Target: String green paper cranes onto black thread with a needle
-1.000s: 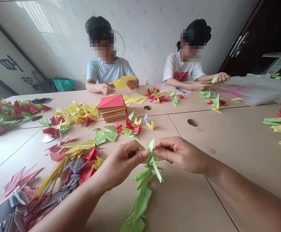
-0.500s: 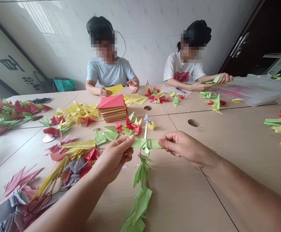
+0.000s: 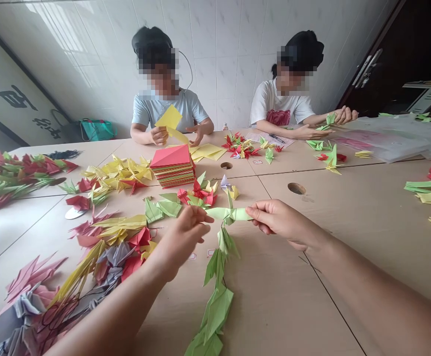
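Observation:
A light green paper crane (image 3: 230, 215) with spread wings is held above the table. My right hand (image 3: 274, 220) pinches the tip of its right wing between thumb and fingers. Beside the left wing tip is my left hand (image 3: 189, 230), its fingers loosely curled and apart, with no grip on the paper. Under the crane, a string of green paper cranes (image 3: 217, 301) trails down towards me along a dark thread. Several folded green pieces (image 3: 163, 207) lie just past my left hand.
A stack of coloured paper (image 3: 172, 165) stands mid-table, with yellow cranes (image 3: 119, 173) to its left. Pink, grey and red cranes (image 3: 115, 257) crowd my left side. Across the table, one person (image 3: 168, 111) handles yellow paper and another (image 3: 282, 109) green cranes. A round hole (image 3: 297, 188) pierces the tabletop.
My left hand has let go of the left wing and its fingers have spread. The crane has shifted slightly right and tilted. Opposite, the person on the left has raised the yellow paper.

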